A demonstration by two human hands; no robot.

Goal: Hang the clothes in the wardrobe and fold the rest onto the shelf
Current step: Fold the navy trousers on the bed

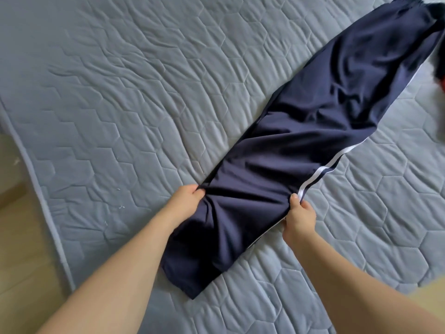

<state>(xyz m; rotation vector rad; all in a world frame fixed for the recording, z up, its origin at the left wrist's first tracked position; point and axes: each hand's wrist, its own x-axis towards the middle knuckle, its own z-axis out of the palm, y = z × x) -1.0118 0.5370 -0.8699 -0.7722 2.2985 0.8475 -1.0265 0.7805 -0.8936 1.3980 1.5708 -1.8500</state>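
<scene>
1. Nearest the camera, the trousers' (289, 150) hem end lies flat on the quilt (120, 92).
2. Just beyond, the left hand (185, 201) pinches the left edge; the right hand (298, 218) pinches the striped right edge.
3. Farther right, the trousers stretch diagonally toward the far corner, where their end meets a dark item (439, 66).
4. Risk, as I judge it: uneven lifting would skew the fold, and slippery fabric might slide from either pinch.

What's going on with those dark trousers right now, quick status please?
Left hand and right hand each pinch an edge of the navy trousers. Trousers laid lengthwise on the quilted mattress, unfolded. Dark item at far right edge, unclear.
</scene>
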